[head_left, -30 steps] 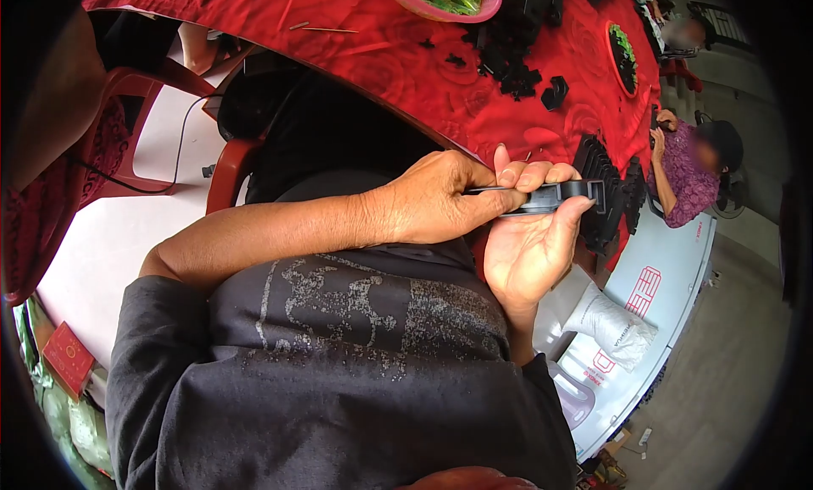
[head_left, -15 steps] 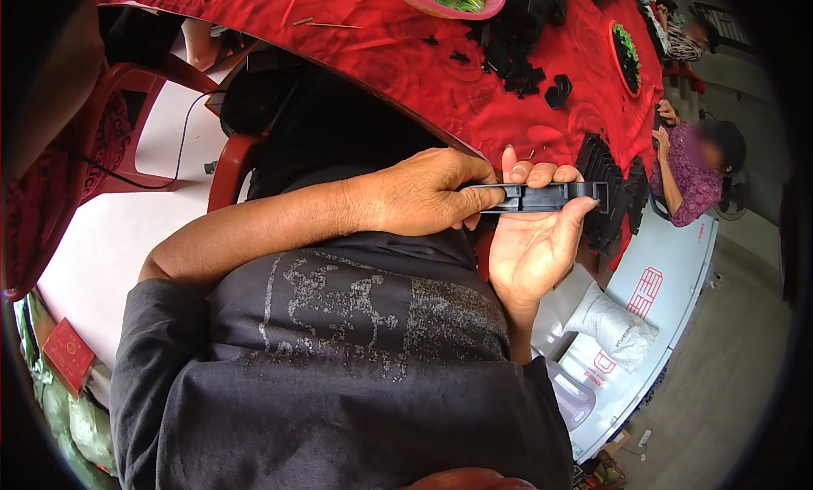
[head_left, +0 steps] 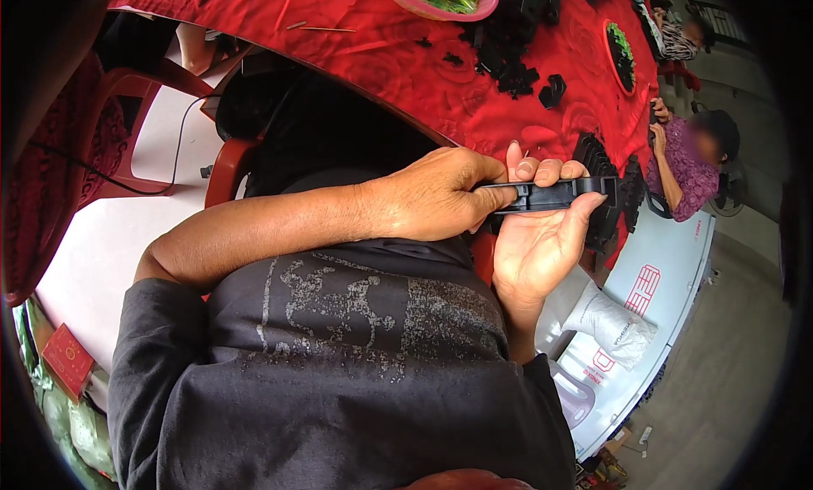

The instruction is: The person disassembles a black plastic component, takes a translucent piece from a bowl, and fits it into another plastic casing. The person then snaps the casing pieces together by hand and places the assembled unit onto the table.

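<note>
A long black plastic piece (head_left: 555, 197) lies crosswise between my two hands, with a recessed channel facing up and a small rectangular frame at its right end. My left hand (head_left: 432, 193) pinches its left end between thumb and fingers. Under its right part is my right hand (head_left: 542, 236), palm up, the thumb on the near edge and the fingers curled over the far edge. What lies under the left fingers is hidden.
On the red tablecloth (head_left: 356, 66) are a pink basket (head_left: 487, 7), loose black parts (head_left: 512, 75), stacked black pieces (head_left: 597, 155) and a red-rimmed bowl (head_left: 621, 58). A person in purple (head_left: 690, 168) sits at right. Red chair (head_left: 229, 172) at left.
My left thumb and fingers have moved along the black piece to its left end, uncovering more of its channel. My right hand keeps its hold.
</note>
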